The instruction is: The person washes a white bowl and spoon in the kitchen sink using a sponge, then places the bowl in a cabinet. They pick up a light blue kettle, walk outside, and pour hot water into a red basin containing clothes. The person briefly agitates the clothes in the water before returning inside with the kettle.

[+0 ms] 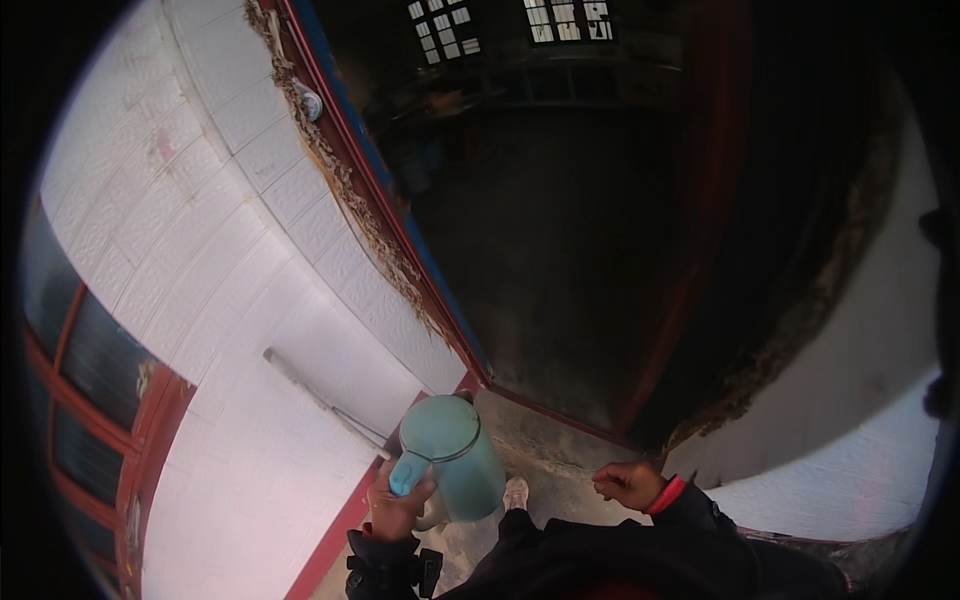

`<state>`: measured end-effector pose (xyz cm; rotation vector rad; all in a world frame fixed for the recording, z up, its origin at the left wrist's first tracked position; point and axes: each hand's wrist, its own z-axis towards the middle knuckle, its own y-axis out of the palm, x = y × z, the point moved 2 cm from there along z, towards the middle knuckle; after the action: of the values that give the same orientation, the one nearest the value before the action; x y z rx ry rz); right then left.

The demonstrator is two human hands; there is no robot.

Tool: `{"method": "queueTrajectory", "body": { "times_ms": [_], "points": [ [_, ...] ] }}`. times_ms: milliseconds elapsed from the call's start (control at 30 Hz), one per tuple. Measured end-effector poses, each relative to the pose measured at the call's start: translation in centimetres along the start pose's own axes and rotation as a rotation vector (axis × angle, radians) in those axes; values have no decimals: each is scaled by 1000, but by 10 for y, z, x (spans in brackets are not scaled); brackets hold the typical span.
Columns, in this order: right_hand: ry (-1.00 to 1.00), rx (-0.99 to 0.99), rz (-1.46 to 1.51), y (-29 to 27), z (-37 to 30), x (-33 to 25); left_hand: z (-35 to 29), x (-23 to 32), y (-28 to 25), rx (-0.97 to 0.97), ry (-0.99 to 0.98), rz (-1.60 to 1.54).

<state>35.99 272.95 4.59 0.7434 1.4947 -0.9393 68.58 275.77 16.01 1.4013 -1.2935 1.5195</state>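
My left hand (397, 505) is wrapped round the handle of a pale teal kettle (470, 480), at the lower middle of the view. The kettle hangs roughly upright with its lid (440, 425) on and its dark spout pointing away from me. What is inside it is hidden. To the right, apart from the kettle, my right hand (628, 485) hovers in front of my body with its fingers curled in. Nothing shows in it, and a red cuff circles its wrist.
Ahead is an open doorway with a red and blue frame (400, 215) and a low sill (560, 410), leading into a dark room with lit windows (567, 20). A white wall (250, 300) with a thin pipe (325, 402) and red-framed window (130, 440) stands left. Another white wall (850, 470) is right.
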Motion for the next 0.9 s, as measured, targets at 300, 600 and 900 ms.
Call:
{"method": "queueTrajectory", "body": {
  "times_ms": [300, 600, 900],
  "points": [
    [-183, 274, 137, -37, 197, 24, 207, 40, 6, -218, 26, 66],
    [-106, 836, 227, -236, 446, -56, 404, 62, 147, -281, 128, -72],
    [-35, 533, 60, -426, 404, 12, 490, 105, 286, -117, 79, 107]
  ]
}}
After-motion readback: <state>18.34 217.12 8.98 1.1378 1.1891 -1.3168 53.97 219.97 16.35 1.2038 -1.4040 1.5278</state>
